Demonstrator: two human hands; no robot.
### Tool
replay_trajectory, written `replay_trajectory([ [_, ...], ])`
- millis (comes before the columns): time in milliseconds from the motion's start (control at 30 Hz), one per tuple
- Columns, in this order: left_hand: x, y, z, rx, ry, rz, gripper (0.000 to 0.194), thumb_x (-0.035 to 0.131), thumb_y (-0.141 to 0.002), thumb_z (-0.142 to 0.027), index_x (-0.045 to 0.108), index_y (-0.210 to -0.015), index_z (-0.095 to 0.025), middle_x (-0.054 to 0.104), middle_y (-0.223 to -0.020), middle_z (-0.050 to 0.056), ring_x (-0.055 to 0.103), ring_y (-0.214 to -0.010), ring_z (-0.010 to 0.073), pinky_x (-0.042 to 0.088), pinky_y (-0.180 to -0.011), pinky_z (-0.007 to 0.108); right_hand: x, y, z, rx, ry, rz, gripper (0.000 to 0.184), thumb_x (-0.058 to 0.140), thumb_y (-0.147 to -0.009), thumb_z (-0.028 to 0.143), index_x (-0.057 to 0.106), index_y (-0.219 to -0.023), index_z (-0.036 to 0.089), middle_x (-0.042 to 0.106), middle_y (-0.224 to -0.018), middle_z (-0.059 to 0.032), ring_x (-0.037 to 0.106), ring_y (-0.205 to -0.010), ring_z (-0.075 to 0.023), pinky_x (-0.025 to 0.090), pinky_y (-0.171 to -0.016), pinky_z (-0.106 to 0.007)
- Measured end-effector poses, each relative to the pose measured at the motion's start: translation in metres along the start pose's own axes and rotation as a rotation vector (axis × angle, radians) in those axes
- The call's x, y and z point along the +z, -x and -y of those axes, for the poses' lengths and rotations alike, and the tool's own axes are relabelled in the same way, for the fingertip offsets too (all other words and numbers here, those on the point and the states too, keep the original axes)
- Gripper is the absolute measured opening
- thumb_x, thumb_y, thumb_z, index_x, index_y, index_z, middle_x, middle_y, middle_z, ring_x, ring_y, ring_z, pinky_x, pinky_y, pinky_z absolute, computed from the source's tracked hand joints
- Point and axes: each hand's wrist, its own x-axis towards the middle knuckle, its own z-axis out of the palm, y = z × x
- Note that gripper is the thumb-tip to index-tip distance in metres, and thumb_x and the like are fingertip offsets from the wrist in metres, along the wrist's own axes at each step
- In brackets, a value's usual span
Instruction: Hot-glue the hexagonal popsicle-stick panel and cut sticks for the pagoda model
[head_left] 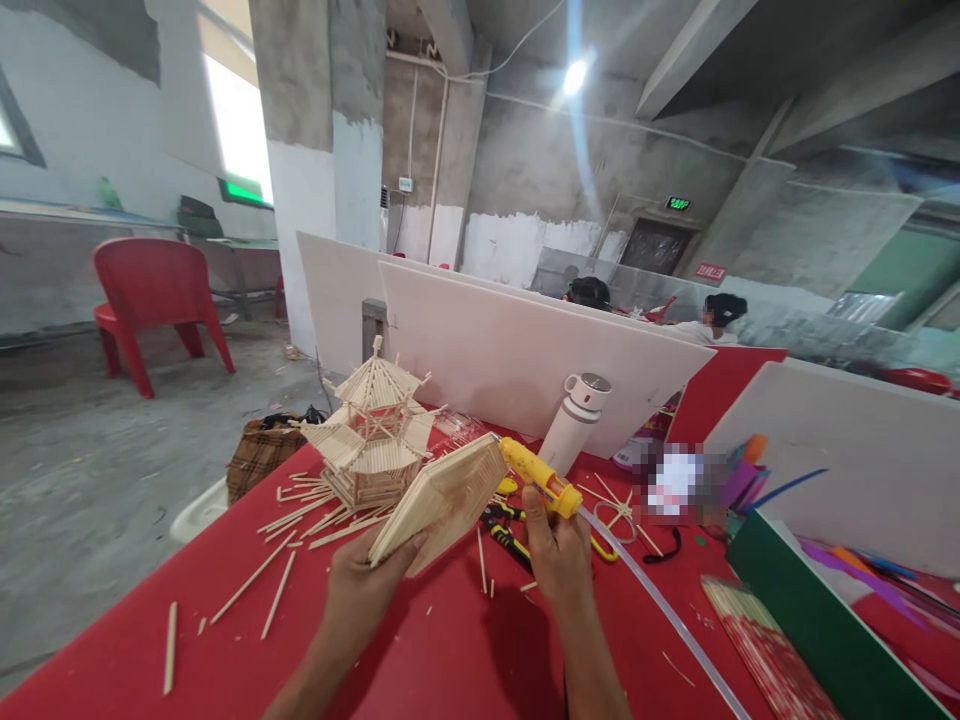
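My left hand (pixel 367 585) grips a flat wedge-shaped panel of glued wooden sticks (pixel 442 495), tilted up over the red table (pixel 420 650). In my right hand (pixel 556 555) is a yellow glue gun (pixel 538 475) with a clear glue stick (pixel 660 605) trailing out behind; its nozzle touches the panel's upper right edge. Just behind the panel stands a small pagoda model of wooden sticks (pixel 373 430). Loose sticks (pixel 277 590) lie scattered on the table to the left.
A white thermos bottle (pixel 571 420) stands against white partition boards (pixel 517 350). Yellow-handled pliers (pixel 506 530) lie under the glue gun. A green box (pixel 817 630) with coloured strips sits at right. A red chair (pixel 154 300) is on the floor at left; two people sit beyond the partition.
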Motion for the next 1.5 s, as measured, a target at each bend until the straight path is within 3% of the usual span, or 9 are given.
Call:
replay_trajectory([
  [133, 0.0, 0.0, 0.002, 0.011, -0.014, 0.015, 0.037, 0.08, -0.065, -0.04, 0.08, -0.088, -0.011, 0.079, -0.082, 0.01, 0.072, -0.075, 0.0263, 0.058, -0.069, 0.033, -0.001, -0.001, -0.003, -0.023, 0.014, 0.013, 0.055, 0.046, -0.089, 0.069, 0.067, -0.093, 0.018, 0.071, -0.082, -0.0089, 0.065, -0.08, -0.0256, 0.048, -0.072, -0.034],
  [533, 0.0, 0.001, -0.006, -0.014, -0.004, -0.01, 0.037, 0.08, -0.063, -0.041, 0.081, -0.087, -0.013, 0.079, -0.084, 0.011, 0.073, -0.076, 0.0279, 0.059, -0.071, 0.035, -0.002, 0.008, 0.005, -0.073, 0.027, 0.144, 0.044, 0.046, -0.094, 0.059, 0.066, -0.087, 0.02, 0.069, -0.072, -0.0051, 0.062, -0.066, -0.0215, 0.046, -0.064, -0.032],
  [767, 0.001, 0.002, -0.006, 0.016, 0.008, 0.0, 0.035, 0.081, -0.062, -0.041, 0.08, -0.083, -0.012, 0.078, -0.077, 0.009, 0.071, -0.07, 0.025, 0.058, -0.066, 0.032, -0.007, 0.0, -0.003, -0.035, 0.075, 0.006, 0.057, 0.043, -0.091, 0.068, 0.069, -0.088, 0.018, 0.07, -0.074, -0.009, 0.063, -0.073, -0.0262, 0.045, -0.068, -0.034],
  [900, 0.001, 0.002, -0.007, 0.012, -0.007, 0.013, 0.036, 0.081, -0.062, -0.043, 0.08, -0.081, -0.012, 0.078, -0.076, 0.009, 0.07, -0.07, 0.0255, 0.058, -0.065, 0.032, -0.011, -0.003, -0.008, -0.036, 0.106, 0.042, 0.058, 0.043, -0.089, 0.07, 0.07, -0.085, 0.018, 0.068, -0.067, -0.0077, 0.062, -0.068, -0.0259, 0.044, -0.064, -0.034],
  [1167, 0.002, 0.001, -0.006, 0.006, 0.03, 0.014, 0.033, 0.081, -0.061, -0.04, 0.08, -0.08, -0.012, 0.078, -0.076, 0.009, 0.071, -0.07, 0.0263, 0.058, -0.066, 0.033, -0.011, -0.004, -0.005, -0.1, 0.025, 0.04, 0.05, 0.047, -0.089, 0.065, 0.065, -0.087, 0.019, 0.069, -0.08, -0.008, 0.062, -0.071, -0.0224, 0.047, -0.067, -0.031],
  [1300, 0.001, 0.001, -0.005, 0.033, 0.038, 0.034, 0.031, 0.082, -0.06, -0.038, 0.08, -0.079, -0.013, 0.077, -0.073, 0.008, 0.07, -0.068, 0.0256, 0.057, -0.063, 0.032, -0.013, -0.004, -0.005, 0.006, -0.031, 0.058, 0.05, 0.052, -0.087, 0.066, 0.066, -0.087, 0.018, 0.068, -0.071, -0.0066, 0.062, -0.067, -0.0229, 0.048, -0.066, -0.033],
  [1400, 0.0, 0.002, -0.004, 0.064, 0.028, 0.061, 0.025, 0.08, -0.063, -0.036, 0.08, -0.074, -0.013, 0.076, -0.071, 0.006, 0.07, -0.066, 0.0248, 0.056, -0.061, 0.03, -0.022, -0.006, -0.005, 0.122, -0.169, 0.103, 0.051, 0.053, -0.085, 0.067, 0.064, -0.076, 0.018, 0.059, -0.056, -0.0026, 0.057, -0.057, -0.0205, 0.046, -0.057, -0.032],
  [1500, 0.0, 0.002, -0.002, 0.109, -0.005, 0.057, 0.021, 0.079, -0.066, -0.034, 0.08, -0.075, -0.014, 0.076, -0.068, 0.005, 0.07, -0.064, 0.0242, 0.057, -0.06, 0.029, -0.035, -0.008, -0.002, 0.174, -0.327, 0.171, 0.048, 0.054, -0.087, 0.064, 0.057, -0.071, 0.019, 0.054, -0.056, 0.0003, 0.052, -0.053, -0.0163, 0.043, -0.052, -0.028],
])
